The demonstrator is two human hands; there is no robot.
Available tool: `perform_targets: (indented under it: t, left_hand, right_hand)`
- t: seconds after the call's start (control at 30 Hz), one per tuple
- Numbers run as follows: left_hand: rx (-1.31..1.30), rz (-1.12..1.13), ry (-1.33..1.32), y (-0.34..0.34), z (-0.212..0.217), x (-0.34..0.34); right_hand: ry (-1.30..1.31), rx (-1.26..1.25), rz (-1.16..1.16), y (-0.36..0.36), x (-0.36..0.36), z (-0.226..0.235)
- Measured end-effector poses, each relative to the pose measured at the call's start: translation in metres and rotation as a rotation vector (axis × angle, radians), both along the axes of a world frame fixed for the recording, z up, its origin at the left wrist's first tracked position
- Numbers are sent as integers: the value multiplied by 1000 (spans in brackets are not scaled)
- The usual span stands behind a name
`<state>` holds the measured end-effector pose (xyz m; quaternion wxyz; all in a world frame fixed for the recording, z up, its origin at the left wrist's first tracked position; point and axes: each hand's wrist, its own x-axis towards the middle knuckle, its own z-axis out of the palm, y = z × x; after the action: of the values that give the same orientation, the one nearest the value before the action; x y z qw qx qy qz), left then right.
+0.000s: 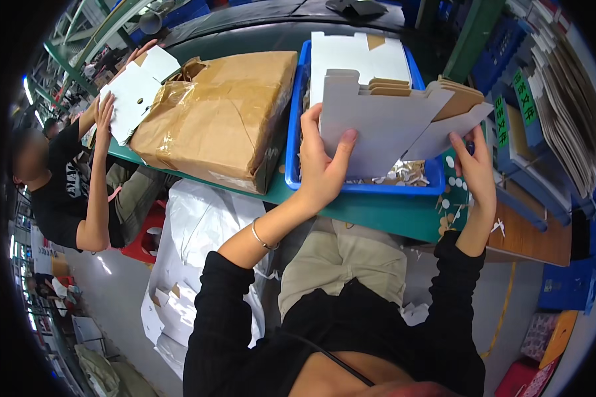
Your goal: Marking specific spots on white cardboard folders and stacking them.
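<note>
A stack of die-cut cardboard sheets (384, 126), white on the face and brown on some edges, stands upright above the blue plastic tray (391, 190). My left hand (328, 155) grips its left edge, thumb on the white face and fingers behind. At the lower right flap, my right hand (475, 172) holds the stack between thumb and fingers. A small dark blue thing (470, 147) shows at the right fingers; I cannot make out what it is. Behind the stack, more white cardboard sheets (357, 59) rest over the tray. Small cardboard scraps (407, 174) lie inside it.
A taped brown carton (218, 112) occupies the green table left of the tray. Beyond it, a co-worker (66, 178) handles a white cardboard sheet (139, 92). Blue file boxes (530, 145) stand at right. Round cut-outs (451, 182) are scattered by my right hand. A white plastic bag (205, 218) hangs below.
</note>
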<state>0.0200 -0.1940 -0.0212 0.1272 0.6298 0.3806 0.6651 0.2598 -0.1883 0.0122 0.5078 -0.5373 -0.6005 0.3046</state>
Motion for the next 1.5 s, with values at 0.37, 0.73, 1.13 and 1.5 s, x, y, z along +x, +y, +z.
perform_targets:
  t: [0.37,0.73,1.13,1.5]
  left_hand:
    - [-362,-122,23,-14,-24,-14]
    - [-603,83,194,46,-19,-23]
    - [-657,108,291,39,-24,-22]
    - [-581,107,362,35,-23,-22]
  right_hand:
    - [-21,118,-9,11,-4,-27]
    - [735,862,284,-25,-38,20]
    - [1083,655,432,-32,-105,-49]
    - [988,576,240,-41,-127,-50]
